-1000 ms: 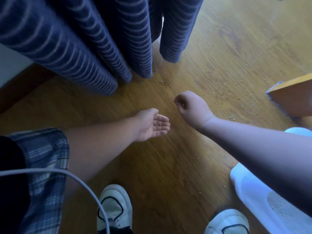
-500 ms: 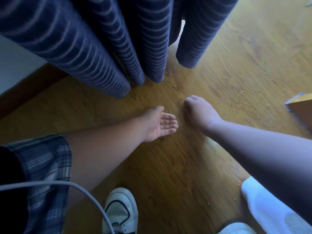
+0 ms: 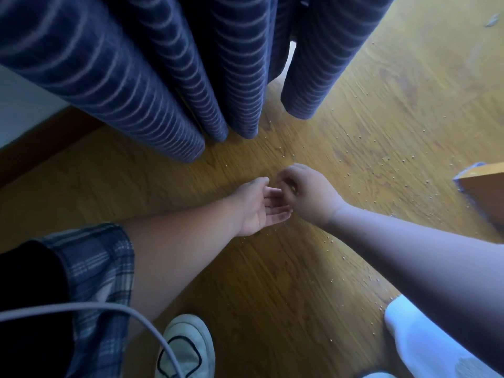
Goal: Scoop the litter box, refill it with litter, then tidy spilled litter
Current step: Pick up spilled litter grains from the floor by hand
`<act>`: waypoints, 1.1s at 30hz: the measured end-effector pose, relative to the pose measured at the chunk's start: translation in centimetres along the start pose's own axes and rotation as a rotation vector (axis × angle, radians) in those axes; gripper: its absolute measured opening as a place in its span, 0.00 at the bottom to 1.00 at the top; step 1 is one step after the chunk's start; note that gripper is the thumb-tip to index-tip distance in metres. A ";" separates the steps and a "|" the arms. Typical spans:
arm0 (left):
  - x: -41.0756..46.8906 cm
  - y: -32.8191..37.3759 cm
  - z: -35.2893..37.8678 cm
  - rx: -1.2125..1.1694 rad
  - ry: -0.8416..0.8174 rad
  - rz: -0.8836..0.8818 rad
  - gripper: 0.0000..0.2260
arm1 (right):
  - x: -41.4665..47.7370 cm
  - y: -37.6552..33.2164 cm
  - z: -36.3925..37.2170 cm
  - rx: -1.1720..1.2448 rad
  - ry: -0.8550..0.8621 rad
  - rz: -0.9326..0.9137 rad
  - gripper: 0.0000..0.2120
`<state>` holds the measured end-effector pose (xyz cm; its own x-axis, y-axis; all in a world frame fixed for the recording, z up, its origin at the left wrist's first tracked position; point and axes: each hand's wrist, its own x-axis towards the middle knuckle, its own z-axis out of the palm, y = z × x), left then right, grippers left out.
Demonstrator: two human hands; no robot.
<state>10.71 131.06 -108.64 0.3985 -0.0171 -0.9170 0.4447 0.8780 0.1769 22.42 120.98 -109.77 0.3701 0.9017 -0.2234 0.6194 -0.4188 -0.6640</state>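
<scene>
The spilled litter (image 3: pixel 386 159) lies as pale grains scattered on the wooden floor (image 3: pixel 272 282), mostly right of the hands. The left hand (image 3: pixel 259 208) is open flat, palm up. The right hand (image 3: pixel 305 192) has curled fingers bunched just over that palm (whether they pinch grains, I cannot tell).

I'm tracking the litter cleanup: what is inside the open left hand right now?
The left hand lies palm up; the part of the palm that shows looks bare, though the picture is blurred. The right hand, fingers curled, covers its fingertips, so anything there is hidden.
</scene>
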 end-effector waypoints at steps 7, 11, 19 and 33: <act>0.7 0.0 -0.6 0.034 0.158 0.064 0.21 | 1.3 2.7 0.6 -0.144 0.001 0.192 0.02; 0.3 0.0 -0.9 0.045 0.171 0.076 0.22 | 1.4 2.9 0.8 -0.198 -0.007 0.179 0.04; -0.2 0.5 -0.5 -0.029 0.111 0.055 0.23 | 1.0 0.6 0.4 -0.021 -0.111 -0.019 0.03; -0.7 1.1 -1.6 -0.081 0.132 0.139 0.22 | 5.1 3.4 -0.5 -0.109 0.107 0.226 0.05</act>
<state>9.59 132.79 -108.36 0.3408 0.1654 -0.9255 0.3246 0.9032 0.2810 26.73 124.07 -112.80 0.5748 0.7700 -0.2769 0.5816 -0.6225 -0.5237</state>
